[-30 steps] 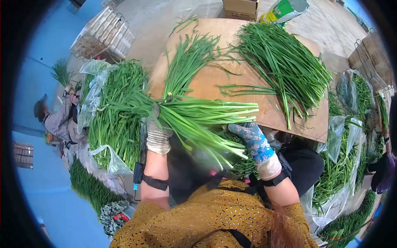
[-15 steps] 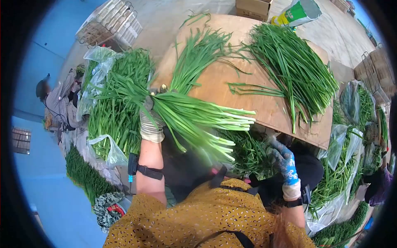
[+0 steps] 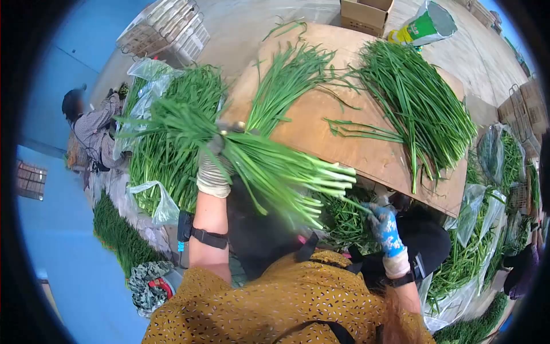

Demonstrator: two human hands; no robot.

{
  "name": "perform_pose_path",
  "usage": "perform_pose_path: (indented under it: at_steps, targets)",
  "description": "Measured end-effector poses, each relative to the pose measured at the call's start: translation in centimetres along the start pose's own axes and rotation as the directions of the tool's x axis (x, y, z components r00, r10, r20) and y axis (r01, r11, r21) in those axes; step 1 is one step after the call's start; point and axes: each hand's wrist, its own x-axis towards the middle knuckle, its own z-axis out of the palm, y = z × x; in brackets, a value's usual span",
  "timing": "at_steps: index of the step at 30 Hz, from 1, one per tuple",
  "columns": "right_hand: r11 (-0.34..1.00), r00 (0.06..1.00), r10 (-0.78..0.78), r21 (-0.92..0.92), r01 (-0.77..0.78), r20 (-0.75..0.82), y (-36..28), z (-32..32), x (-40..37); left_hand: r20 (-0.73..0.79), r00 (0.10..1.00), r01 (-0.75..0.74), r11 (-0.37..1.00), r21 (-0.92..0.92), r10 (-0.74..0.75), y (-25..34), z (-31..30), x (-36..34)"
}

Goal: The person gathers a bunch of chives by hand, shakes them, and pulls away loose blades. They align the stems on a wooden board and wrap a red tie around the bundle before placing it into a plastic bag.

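My left hand (image 3: 213, 166), in a striped glove, is closed around the middle of a bunch of garlic chives (image 3: 275, 163). The pale stem ends of the bunch point right, past the table's near edge, and its leafy tips fan out left and look blurred. My right hand (image 3: 387, 229), in a blue patterned glove, is just right of the stem ends, fingers pinched on a thin chive leaf (image 3: 350, 203) that runs out from the bunch. On the wooden table (image 3: 303, 135) lie a large pile of chives (image 3: 415, 103) and a smaller one (image 3: 286, 80).
Left of the table stands a plastic-lined heap of chives (image 3: 172, 155); another bagged heap (image 3: 467, 252) lies at right. Loose leaves (image 3: 346, 226) lie below the table edge. A cardboard box (image 3: 366, 16), a green bag (image 3: 431, 26) and stacked crates (image 3: 166, 28) stand behind. A person (image 3: 94, 129) sits far left.
My right hand has closed its fingers on a leaf beside the stem ends. The bunch stays in my left hand, its leafy tips now blurred. The whole view has shifted slightly.
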Motion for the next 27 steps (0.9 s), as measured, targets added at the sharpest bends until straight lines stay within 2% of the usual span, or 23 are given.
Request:
perform_pose_path:
  at_steps: [2, 3, 5, 6, 9, 10, 11, 12, 13, 14, 15, 16, 17, 19, 21, 23, 25, 26, 27]
  targets:
    - [0.948, 0.994, -0.107, -0.304, 0.094, -0.025, 1.8, 0.1, -1.6, -0.043, 0.999, 0.021, 0.994, 0.106, -0.016, -0.9, 1.2, 0.1]
    - [0.961, 0.993, -0.103, -0.262, 0.085, -0.057, 2.5, 0.1, -2.1, -0.062, 0.998, 0.035, 0.987, 0.157, -0.025, -1.5, 1.6, 0.2]
    - [0.983, 0.988, -0.091, -0.172, 0.069, -0.122, 3.9, 0.2, -3.0, -0.091, 0.996, 0.026, 0.99, 0.137, -0.013, -2.3, 2.0, 0.6]
    - [0.994, 0.991, 0.076, -0.071, -0.084, -0.109, 1.7, -0.4, -3.3, -0.101, 0.995, 0.031, 0.992, 0.123, -0.018, -2.5, 2.6, 0.6]
    - [0.97, 0.987, -0.049, -0.244, 0.009, -0.155, 3.4, -1.2, -3.8, -0.104, 0.994, -0.001, 0.987, 0.162, 0.018, -2.5, 3.1, 0.5]
    - [0.984, 0.985, 0.01, -0.174, -0.041, -0.174, 3.8, -1.6, -4.1, -0.116, 0.993, -0.018, 0.986, 0.167, 0.037, -2.3, 3.3, 0.4]
    - [0.963, 0.972, -0.018, -0.264, -0.046, -0.234, 7.9, -1.9, -4.6, -0.129, 0.99, -0.034, 0.984, 0.173, 0.057, -2.0, 3.3, 0.3]
    - [0.915, 0.975, 0.087, -0.371, -0.159, -0.203, 9.9, -2.9, -5.5, -0.176, 0.98, -0.043, 0.967, 0.251, 0.089, -1.0, 0.8, 0.2]
    - [0.84, 0.965, 0.191, -0.478, -0.256, -0.182, 10.0, -3.4, -5.6, -0.176, 0.98, -0.054, 0.972, 0.229, 0.096, -0.1, 0.5, 0.1]
    - [0.655, 0.945, 0.325, -0.713, -0.252, -0.035, 10.0, -3.7, -5.6, -0.176, 0.979, -0.066, 0.976, 0.206, 0.104, 0.5, 0.4, 0.0]
    - [0.648, 0.989, 0.145, -0.753, -0.116, -0.027, 7.4, -3.5, -5.3, -0.176, 0.979, -0.071, 0.981, 0.182, 0.104, 0.9, 0.3, -0.2]
    - [0.616, 0.999, -0.036, -0.788, 0.01, -0.015, 3.7, -2.9, -4.5, -0.135, 0.988, -0.058, 0.991, 0.122, 0.075, 1.0, 0.3, -0.2]
    - [0.559, 0.977, -0.213, -0.82, 0.123, 0.001, 0.3, -2.3, -3.6, -0.148, 0.986, -0.051, 0.989, 0.137, 0.072, 0.8, 0.6, -0.1]
    - [0.784, 0.963, -0.254, -0.602, 0.151, -0.09, -5.0, -1.4, -0.7, -0.167, 0.984, -0.041, 0.985, 0.166, 0.069, 0.1, 1.6, 0.2]
    - [0.833, 0.802, -0.516, -0.397, 0.386, -0.302, -9.3, 0.7, 2.4, -0.187, 0.981, -0.012, 0.981, 0.191, 0.048, -0.6, 2.1, 0.3]
    - [0.823, 0.759, -0.55, -0.381, 0.421, -0.348, -12.4, 2.3, 5.0, -0.159, 0.987, -0.004, 0.976, 0.217, 0.04, -1.1, 2.7, 0.5]
    - [0.78, 0.796, -0.571, -0.434, 0.451, -0.199, -11.6, 3.5, 7.4, -0.09, 0.995, -0.019, 0.97, 0.241, 0.042, -1.3, 3.2, 0.7]
    - [0.783, 0.765, -0.598, -0.378, 0.494, -0.239, -11.2, 3.7, 7.8, -0.107, 0.993, -0.025, 0.962, 0.271, 0.056, -1.3, 3.3, 0.6]
    - [0.793, 0.799, -0.551, -0.448, 0.413, -0.24, -11.1, 3.5, 7.6, -0.095, 0.995, -0.015, 0.971, 0.239, 0.038, -1.1, 3.4, 0.7]
